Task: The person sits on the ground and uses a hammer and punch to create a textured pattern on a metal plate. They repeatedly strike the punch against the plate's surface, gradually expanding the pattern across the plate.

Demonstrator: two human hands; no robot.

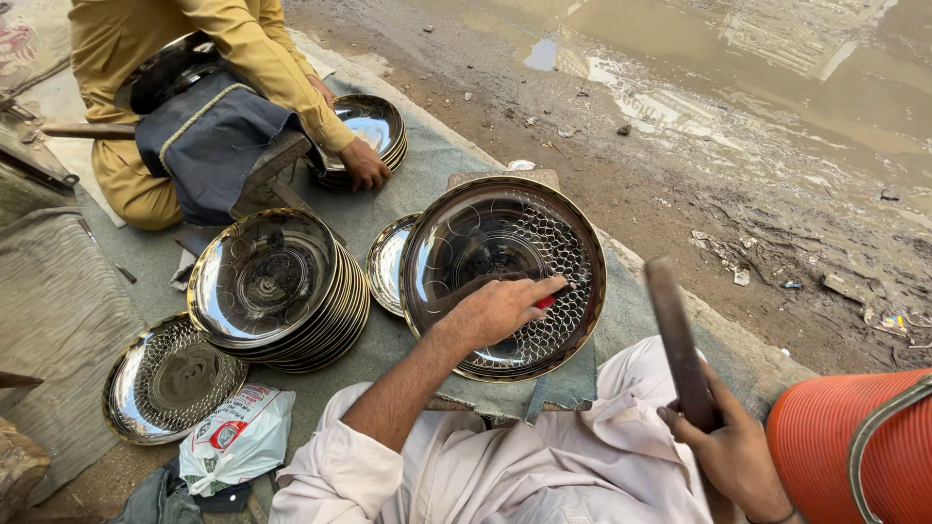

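Left hand [500, 309] pinching red-tipped tool [545, 302] on patterned plate [505, 277]; right hand [730, 448] gripping flat bar [678, 342], clear of rim.

The left hand [500, 309] is stretched forward, palm down, its bare forearm running back to a rolled-up pale sleeve; the fingers [544, 289] are curled together, pinching something small, it seems. The right hand [733, 448] sits low and near the body, fist closed, knuckles facing up.

Two stacks of steel plates [277, 291] [364, 136], three single plates [505, 272] [170, 378] [386, 260], one white bag [238, 437], one orange drum [854, 446]
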